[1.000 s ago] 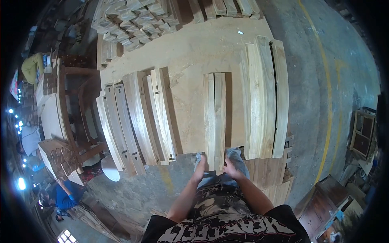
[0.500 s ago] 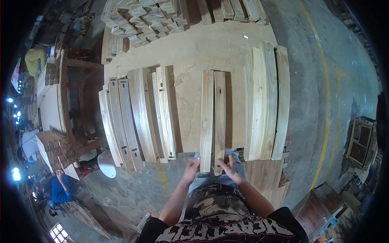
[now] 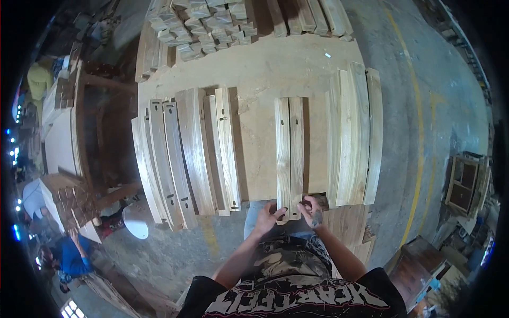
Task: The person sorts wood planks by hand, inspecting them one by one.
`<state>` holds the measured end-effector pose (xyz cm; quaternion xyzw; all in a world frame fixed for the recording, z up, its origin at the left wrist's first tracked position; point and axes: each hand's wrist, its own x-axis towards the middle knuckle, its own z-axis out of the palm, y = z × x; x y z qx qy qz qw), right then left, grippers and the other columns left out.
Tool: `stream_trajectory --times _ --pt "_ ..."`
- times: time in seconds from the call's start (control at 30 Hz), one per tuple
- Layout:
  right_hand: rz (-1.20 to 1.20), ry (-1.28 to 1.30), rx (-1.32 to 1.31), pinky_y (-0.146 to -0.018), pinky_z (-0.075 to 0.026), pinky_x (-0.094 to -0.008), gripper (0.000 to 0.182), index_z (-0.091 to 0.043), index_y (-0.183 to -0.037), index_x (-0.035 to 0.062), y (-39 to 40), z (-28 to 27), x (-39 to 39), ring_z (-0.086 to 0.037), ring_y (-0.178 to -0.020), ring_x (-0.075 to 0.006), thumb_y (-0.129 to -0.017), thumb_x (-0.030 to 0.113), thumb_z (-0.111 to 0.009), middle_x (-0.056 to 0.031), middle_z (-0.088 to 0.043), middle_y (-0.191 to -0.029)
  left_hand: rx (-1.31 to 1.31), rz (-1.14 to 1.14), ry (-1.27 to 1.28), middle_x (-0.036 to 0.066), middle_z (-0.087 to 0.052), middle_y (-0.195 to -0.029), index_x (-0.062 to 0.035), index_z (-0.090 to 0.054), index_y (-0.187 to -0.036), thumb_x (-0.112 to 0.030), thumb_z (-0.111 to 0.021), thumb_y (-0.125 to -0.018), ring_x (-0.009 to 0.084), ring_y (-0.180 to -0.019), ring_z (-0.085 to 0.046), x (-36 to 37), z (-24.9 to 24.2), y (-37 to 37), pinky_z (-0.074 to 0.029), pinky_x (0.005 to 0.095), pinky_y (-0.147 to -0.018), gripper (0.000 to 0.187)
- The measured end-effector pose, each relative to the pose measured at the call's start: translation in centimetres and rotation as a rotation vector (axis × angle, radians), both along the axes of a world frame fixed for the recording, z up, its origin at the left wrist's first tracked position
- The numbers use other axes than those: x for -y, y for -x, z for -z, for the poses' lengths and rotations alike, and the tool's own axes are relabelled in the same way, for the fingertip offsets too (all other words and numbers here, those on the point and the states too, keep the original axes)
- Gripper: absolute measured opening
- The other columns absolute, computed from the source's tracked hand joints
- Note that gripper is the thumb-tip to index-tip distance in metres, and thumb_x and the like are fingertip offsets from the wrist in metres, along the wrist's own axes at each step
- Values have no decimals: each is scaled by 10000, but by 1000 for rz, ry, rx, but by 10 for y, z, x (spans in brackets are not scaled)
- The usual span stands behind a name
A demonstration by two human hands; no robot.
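Two pale wooden rails [image 3: 282,153] lie side by side on the board-topped table, pointing away from me, each with small dark slots near its ends. The right one [image 3: 296,159] looks slightly browner. At the near end, my left hand [image 3: 269,217] is closed on the left rail's outer side, thumb toward its top. Opposite it, my right hand [image 3: 314,213] has bent fingers against the right rail's outer edge near the end. The undersides of both near ends are hidden.
Left stands a row of slotted wooden rails [image 3: 199,153]; right, thicker pieces [image 3: 352,138]. Stacked wood blocks [image 3: 207,26] fill the table's far side, near a small white object [image 3: 327,55]. A co-worker in blue [image 3: 76,254] is at lower left, by a white round stool [image 3: 136,222].
The left rail has been turned, so slots now show on its upper face, and it lies closer against the right rail. Both hands have shifted at the near ends.
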<state>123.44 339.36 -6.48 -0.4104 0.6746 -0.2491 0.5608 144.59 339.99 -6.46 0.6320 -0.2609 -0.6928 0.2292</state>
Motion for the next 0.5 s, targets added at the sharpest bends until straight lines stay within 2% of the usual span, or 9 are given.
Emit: stream_trajectory --times 0.03,0.13,0.2,0.23,0.3,0.4,0.47,0.5 --pt "-19 89 -63 -878 -542 -362 504 -548 -1308 9 1 -2 0 -666 -988 -219 -910 226 -769 -144 -649 -1166 32 203 -28 187 -754 -956 63 -653 -1181 -477 -734 -917 231 -917 -737 1 -1 -9 -552 378 -823 606" --pt "1 232 -300 -973 -497 -424 650 -494 -1397 31 -38 -43 43 -631 -1111 -312 -871 260 -801 -197 -600 -1233 148 434 60 211 -745 -987 1 -682 -1193 -542 -687 -924 329 -938 -735 -5 -1 -19 -545 430 -834 605" --pt "7 409 -514 -1060 -415 -504 926 -357 -1526 76 -73 -39 73 -525 -1251 -402 -797 368 -848 -239 -532 -1313 204 579 55 219 -736 -998 -41 -692 -1198 -550 -673 -923 375 -957 -718 -5 -5 -30 -541 455 -845 579" --pt "41 299 -643 -1063 -402 -523 996 -315 -1549 94 -93 -34 86 -503 -1265 -414 -770 396 -857 -248 -513 -1334 235 646 51 223 -732 -1004 -62 -696 -1200 -555 -666 -923 399 -967 -709 -4 -7 -35 -540 467 -851 566" --pt "99 88 -880 -1070 -375 -560 1136 -231 -1594 130 -129 -22 108 -459 -1292 -438 -715 454 -875 -266 -475 -1375 249 675 49 223 -732 -1009 -62 -701 -1186 -526 -656 -938 401 -960 -707 4 -28 -45 -540 476 -844 528" --pt "73 21 -949 -1056 -374 -585 1224 -186 -1615 170 -132 -14 128 -453 -1292 -435 -658 472 -887 -259 -461 -1401 193 589 112 215 -733 -1005 -71 -710 -1164 -478 -645 -959 397 -948 -708 8 -33 -63 -544 474 -837 461" --pt "21 -46 -899 -1063 -393 -555 1186 -229 -1606 174 -125 -26 134 -474 -1262 -422 -656 403 -900 -241 -483 -1382 219 513 184 204 -735 -1010 -57 -704 -1168 -442 -636 -979 361 -961 -713 13 -37 -74 -547 447 -841 435" --pt "49 180 -764 -1084 -393 -517 1139 -246 -1603 160 -111 -15 129 -470 -1289 -395 -686 357 -891 -219 -487 -1396 275 485 223 198 -736 -1018 -38 -694 -1179 -423 -629 -993 326 -977 -718 23 -51 -75 -547 425 -847 432"
